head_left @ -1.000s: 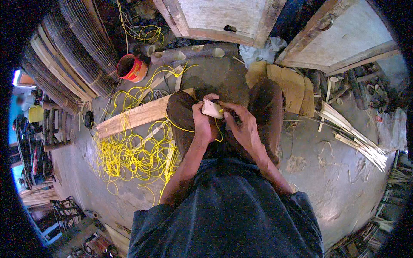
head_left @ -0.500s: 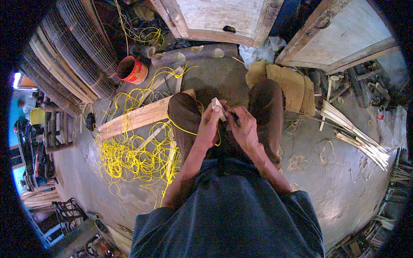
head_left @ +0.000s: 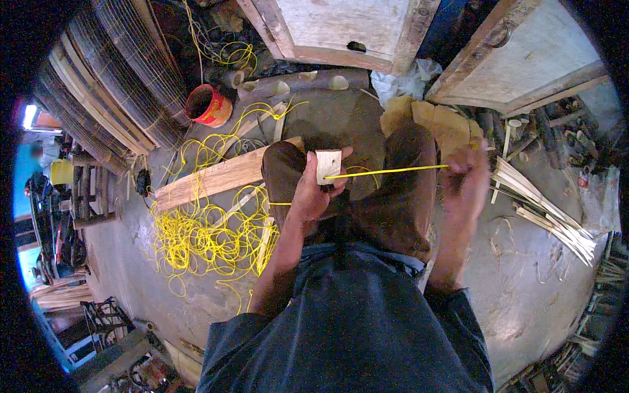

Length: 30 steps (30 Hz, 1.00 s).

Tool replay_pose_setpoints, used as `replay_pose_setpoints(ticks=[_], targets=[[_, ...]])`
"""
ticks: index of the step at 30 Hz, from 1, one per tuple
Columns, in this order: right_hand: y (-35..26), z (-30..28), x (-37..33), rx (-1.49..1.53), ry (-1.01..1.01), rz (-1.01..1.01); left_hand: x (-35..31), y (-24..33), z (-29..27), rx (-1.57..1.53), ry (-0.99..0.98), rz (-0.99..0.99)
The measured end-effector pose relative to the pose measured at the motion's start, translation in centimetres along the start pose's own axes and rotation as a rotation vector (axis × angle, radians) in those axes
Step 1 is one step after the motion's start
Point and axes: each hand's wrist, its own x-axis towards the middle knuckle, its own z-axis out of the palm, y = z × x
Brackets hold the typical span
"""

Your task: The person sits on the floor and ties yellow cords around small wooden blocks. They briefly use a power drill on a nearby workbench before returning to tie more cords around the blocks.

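Observation:
My left hand (head_left: 312,195) grips a small pale wooden block (head_left: 329,166) above my lap, thumb along its left edge and fingers behind it. A dark hole shows near the block's upper right. From the block's lower part a yellow cord (head_left: 393,172) runs taut to the right. Its far end is in my right hand (head_left: 465,171), which is closed and blurred by motion out beyond my right knee. More of the cord lies in a loose tangle (head_left: 209,236) on the floor at the left, across a wooden plank (head_left: 213,175).
A red bucket (head_left: 208,106) stands at the upper left, by rolled slatted mats (head_left: 111,65). Cut bamboo (head_left: 304,84) lies ahead. Flattened cardboard (head_left: 445,128) and thin split strips (head_left: 547,213) are on the right. Framed panels (head_left: 354,33) lean at the back.
My right hand has moved from beside the block far out to the right, drawing the yellow cord straight. My left hand has turned the block so its broad face shows.

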Motion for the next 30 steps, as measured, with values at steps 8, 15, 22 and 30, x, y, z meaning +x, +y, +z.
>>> replay_pose_setpoints(ticks=[8,15,22,30], targets=[[4.3,0.5,-2.9,-1.123,-0.319,-0.488,0.0,-0.2,0.9,0.013,-0.06,0.025],[9.7,1.3,-3.4,-1.129,-0.709,-0.809,-0.3,0.5,2.7,0.051,0.013,0.015],[9.8,0.1,-2.8,-1.351,-0.854,-0.997,-0.9,1.0,2.3,0.122,0.075,-0.081],[8.3,0.5,-0.7,-1.336,-1.171,-0.954,-0.9,0.4,1.6,0.152,0.205,-0.137]])
